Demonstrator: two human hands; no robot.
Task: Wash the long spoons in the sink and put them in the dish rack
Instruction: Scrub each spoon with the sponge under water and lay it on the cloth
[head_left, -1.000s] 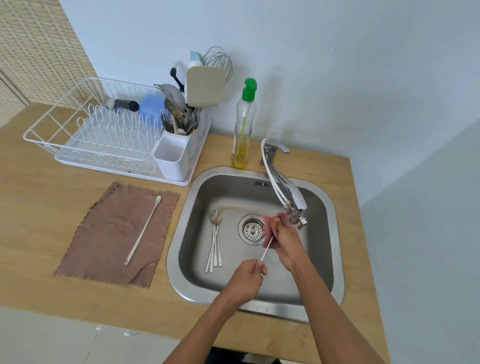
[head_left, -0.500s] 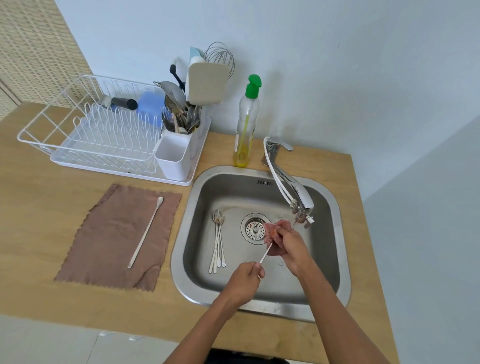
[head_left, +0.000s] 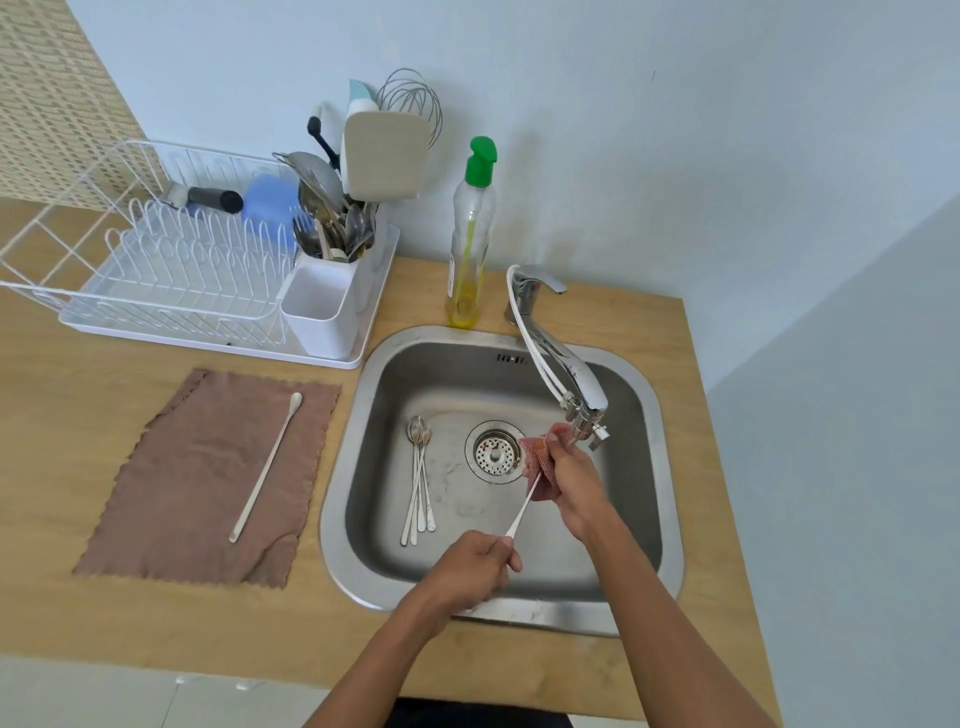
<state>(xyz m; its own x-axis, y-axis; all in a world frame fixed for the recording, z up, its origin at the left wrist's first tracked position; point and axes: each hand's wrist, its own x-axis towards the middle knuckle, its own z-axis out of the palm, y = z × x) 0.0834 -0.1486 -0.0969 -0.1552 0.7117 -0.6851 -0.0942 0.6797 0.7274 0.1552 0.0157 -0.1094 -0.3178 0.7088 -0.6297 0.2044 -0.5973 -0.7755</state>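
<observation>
Over sink, left hand pinches spoon, right hand clamps scrubber round its bowl.

Sink set in counter. Dish rack behind-left of sink, cloth in front of rack with one spoon on it. Spoon bundle in sink, left of drain. Soap bottle and faucet behind sink.

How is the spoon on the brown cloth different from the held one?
The first spoon lies flat on the cloth, untouched, uncovered. The held spoon tilts over the sink, left hand gripping its handle, its bowl hidden in the pink scrubber the right hand holds. Both are long and thin.
</observation>
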